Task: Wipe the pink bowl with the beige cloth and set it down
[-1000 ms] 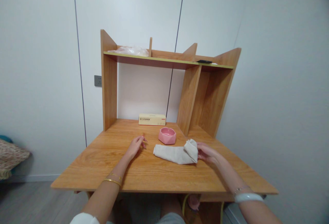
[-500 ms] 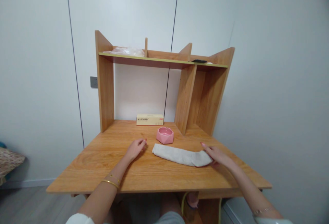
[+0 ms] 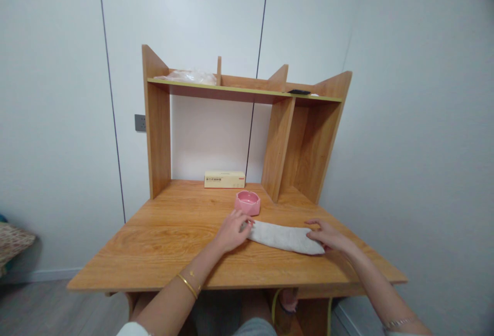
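Note:
A long, narrow light-grey cloth (image 3: 283, 236), folded into a flat strip, lies across the desk in front of me. Its left end is under the bent fingers of my left hand (image 3: 233, 231), which pinch it. At the opposite end my right hand (image 3: 328, 234) grips the cloth between thumb and lower fingers, with the index finger stretched out above. Just behind my left fingertips sits a pink faceted ashtray-like bowl (image 3: 247, 205); the hand partly overlaps its lower edge.
The wooden desk (image 3: 162, 243) carries a hutch with upright dividers (image 3: 281, 151). A cream box (image 3: 224, 179) stands at the back. On the upper shelf lie a clear plastic bag (image 3: 189, 77) and a flat black object (image 3: 299, 91). A wall is close on the right.
My left hand has moved right and taken hold of the cloth's left end. The cloth has shifted slightly right and its right end lies straighter under my right hand.

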Demonstrator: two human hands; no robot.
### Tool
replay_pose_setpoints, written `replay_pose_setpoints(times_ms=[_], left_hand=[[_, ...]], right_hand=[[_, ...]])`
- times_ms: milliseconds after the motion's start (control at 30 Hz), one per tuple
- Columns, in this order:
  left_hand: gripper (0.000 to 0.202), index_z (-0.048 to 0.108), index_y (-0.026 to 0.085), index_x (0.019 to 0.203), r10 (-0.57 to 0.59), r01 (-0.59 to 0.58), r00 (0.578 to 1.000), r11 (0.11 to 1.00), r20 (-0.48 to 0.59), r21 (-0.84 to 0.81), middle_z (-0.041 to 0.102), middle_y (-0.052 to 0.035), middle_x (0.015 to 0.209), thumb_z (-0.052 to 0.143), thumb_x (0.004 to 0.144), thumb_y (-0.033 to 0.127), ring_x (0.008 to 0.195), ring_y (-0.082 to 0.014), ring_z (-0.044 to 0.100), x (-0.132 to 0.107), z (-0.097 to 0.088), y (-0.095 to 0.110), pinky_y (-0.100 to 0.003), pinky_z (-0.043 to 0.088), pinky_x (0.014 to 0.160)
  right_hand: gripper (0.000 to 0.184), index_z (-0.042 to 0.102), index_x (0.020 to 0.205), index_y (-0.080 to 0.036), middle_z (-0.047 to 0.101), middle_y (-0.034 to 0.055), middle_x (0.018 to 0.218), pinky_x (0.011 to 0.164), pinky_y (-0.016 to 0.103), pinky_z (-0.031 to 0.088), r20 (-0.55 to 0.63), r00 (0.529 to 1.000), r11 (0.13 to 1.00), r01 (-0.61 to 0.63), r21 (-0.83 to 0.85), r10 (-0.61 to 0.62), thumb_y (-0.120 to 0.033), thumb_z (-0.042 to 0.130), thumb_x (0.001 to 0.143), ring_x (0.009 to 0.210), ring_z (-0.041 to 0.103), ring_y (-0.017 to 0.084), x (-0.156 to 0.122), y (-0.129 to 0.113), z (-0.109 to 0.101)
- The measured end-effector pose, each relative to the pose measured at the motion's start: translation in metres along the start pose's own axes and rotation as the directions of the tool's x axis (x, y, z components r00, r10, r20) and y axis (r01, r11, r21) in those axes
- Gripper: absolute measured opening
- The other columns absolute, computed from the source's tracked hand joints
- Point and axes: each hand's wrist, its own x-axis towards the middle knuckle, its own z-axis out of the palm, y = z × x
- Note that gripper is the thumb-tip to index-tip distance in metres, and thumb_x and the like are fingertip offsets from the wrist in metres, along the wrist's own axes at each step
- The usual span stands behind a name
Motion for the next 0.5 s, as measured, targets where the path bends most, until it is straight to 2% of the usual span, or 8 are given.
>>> replay_pose_setpoints(times_ms=[100,167,267,333,433,500], left_hand=[[0.031,0.058,0.022,0.105,0.172,-0.186,0.974,0.979,0.15,0.085,0.057,-0.0065,0.101,0.039,0.084,0.036,0.096,-0.0198,0.047,0.001,0.018,0.029,-0.034,0.034,0.085],[0.035,0.056,0.021,0.108,0.194,-0.227,0.958,0.962,0.21,0.152,0.055,-0.0078,0.102,0.036,0.085,0.038,0.095,-0.0211,0.047,0.0,0.028,0.042,-0.036,0.035,0.083],[0.035,0.058,0.02,0.104,0.151,-0.217,0.947,0.952,0.285,0.217,0.055,-0.0093,0.099,0.038,0.084,0.04,0.093,-0.0232,0.046,-0.003,0.037,0.05,-0.038,0.035,0.082],[0.035,0.058,0.02,0.105,0.141,-0.207,0.944,0.958,0.299,0.199,0.056,-0.0095,0.1,0.039,0.083,0.04,0.094,-0.0238,0.046,-0.004,0.038,0.048,-0.039,0.035,0.082],[0.03,0.059,0.021,0.105,0.117,-0.159,0.956,0.977,0.268,0.139,0.057,-0.0078,0.1,0.042,0.081,0.028,0.094,-0.0223,0.047,-0.003,0.032,0.04,-0.036,0.036,0.082],[0.028,0.063,0.02,0.094,0.05,-0.077,0.975,0.99,0.216,0.118,0.06,-0.0067,0.095,0.043,0.075,0.016,0.092,-0.0208,0.049,0.0,0.024,0.032,-0.034,0.036,0.082]], right_hand=[[0.049,0.043,0.115,-0.011,0.039,-0.0098,0.044,0.04,0.021,0.027,-0.021,0.999,0.999,0.032,-0.006,-0.033,-0.008,0.048,0.066,0.039,0.039,0.009,-0.001,-0.009,-0.001],[0.047,0.044,0.112,-0.009,0.038,-0.0101,0.044,0.04,0.02,0.026,-0.049,0.996,0.997,0.072,-0.03,-0.073,-0.005,0.048,0.065,0.038,0.038,0.008,0.0,-0.018,0.001],[0.042,0.048,0.105,-0.01,0.036,-0.0101,0.045,0.041,0.02,0.026,-0.099,0.983,0.987,0.145,-0.07,-0.152,-0.003,0.048,0.064,0.04,0.038,0.008,0.004,-0.041,0.008],[0.039,0.049,0.102,-0.012,0.037,-0.0098,0.046,0.041,0.019,0.026,-0.107,0.977,0.98,0.175,-0.091,-0.184,-0.003,0.048,0.064,0.041,0.038,0.007,0.006,-0.059,0.018],[0.037,0.048,0.103,-0.014,0.04,-0.0086,0.049,0.04,0.019,0.029,-0.088,0.971,0.972,0.215,-0.091,-0.223,-0.008,0.049,0.066,0.041,0.039,0.008,0.009,-0.091,0.038],[0.039,0.047,0.106,-0.016,0.044,-0.0071,0.053,0.041,0.02,0.032,-0.056,0.968,0.967,0.242,-0.078,-0.246,-0.011,0.05,0.067,0.042,0.04,0.008,0.009,-0.112,0.054]])
